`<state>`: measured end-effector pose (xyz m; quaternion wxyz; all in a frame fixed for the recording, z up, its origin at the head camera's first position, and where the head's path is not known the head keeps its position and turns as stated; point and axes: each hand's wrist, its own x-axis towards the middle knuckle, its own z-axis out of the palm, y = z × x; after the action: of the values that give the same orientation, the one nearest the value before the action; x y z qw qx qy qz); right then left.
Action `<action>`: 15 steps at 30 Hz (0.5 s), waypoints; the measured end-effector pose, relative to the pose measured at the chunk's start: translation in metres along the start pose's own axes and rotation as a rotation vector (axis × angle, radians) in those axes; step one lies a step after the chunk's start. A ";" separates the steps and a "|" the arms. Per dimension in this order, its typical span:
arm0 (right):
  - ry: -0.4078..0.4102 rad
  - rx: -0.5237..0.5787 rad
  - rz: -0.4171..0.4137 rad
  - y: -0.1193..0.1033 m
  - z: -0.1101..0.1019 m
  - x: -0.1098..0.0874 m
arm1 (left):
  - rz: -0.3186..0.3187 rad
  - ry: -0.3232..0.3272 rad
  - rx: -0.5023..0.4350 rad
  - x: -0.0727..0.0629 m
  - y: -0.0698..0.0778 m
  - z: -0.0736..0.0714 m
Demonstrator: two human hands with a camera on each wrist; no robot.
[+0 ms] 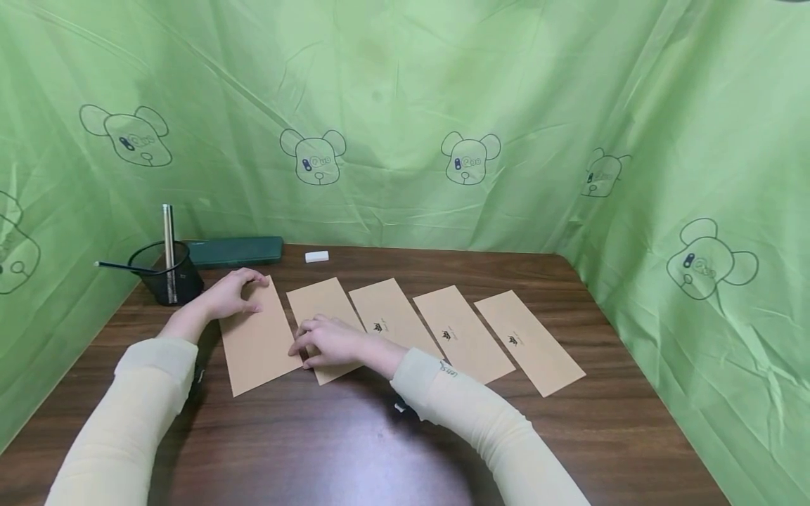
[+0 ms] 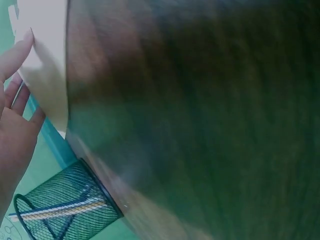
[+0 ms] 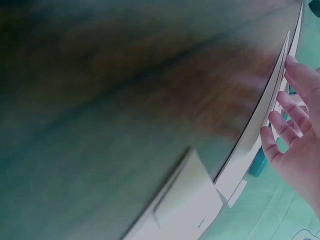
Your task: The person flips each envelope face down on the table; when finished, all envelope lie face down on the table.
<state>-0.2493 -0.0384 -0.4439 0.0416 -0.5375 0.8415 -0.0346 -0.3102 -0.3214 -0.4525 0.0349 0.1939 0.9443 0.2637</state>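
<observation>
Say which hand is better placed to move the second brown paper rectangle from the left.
Probably the right hand: it covers part of that brown paper rectangle, while the left hand is at the leftmost brown paper rectangle.

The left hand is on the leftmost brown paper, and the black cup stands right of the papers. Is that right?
No: the black cup stands left of the papers, as the head view shows. The left hand is indeed on the leftmost brown paper.

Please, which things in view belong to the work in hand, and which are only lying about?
Likely in use:
five flat tan paper rectangles
left hand
right hand

Apparently just lying about:
black mesh pen cup
dark green flat case
small white block
</observation>
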 end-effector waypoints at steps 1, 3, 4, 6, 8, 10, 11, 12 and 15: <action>-0.011 0.008 0.009 0.000 0.000 -0.001 | -0.002 -0.004 0.005 -0.001 -0.001 0.001; -0.033 0.023 0.014 0.001 0.001 -0.002 | 0.006 -0.004 0.020 -0.002 -0.004 0.002; -0.043 0.032 0.015 0.001 0.001 -0.003 | 0.012 -0.003 0.026 -0.002 -0.005 0.003; -0.060 0.044 0.009 0.002 0.002 -0.004 | 0.024 -0.003 0.036 -0.003 -0.006 0.003; -0.068 0.055 0.001 0.003 0.002 -0.005 | 0.035 -0.005 0.051 -0.003 -0.007 0.004; -0.071 0.056 -0.011 0.004 0.003 -0.006 | 0.040 -0.012 0.068 -0.003 -0.007 0.003; -0.072 0.057 -0.018 0.005 0.003 -0.006 | 0.037 -0.016 0.075 -0.003 -0.006 0.003; -0.073 0.059 -0.028 0.006 0.002 -0.007 | 0.032 -0.020 0.080 -0.002 -0.005 0.002; -0.069 0.082 -0.069 0.008 -0.001 -0.009 | 0.009 -0.022 0.081 -0.001 -0.002 0.001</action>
<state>-0.2531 -0.0271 -0.4431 0.0914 -0.5648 0.8185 -0.0520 -0.3093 -0.3229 -0.4542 0.0362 0.2025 0.9528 0.2234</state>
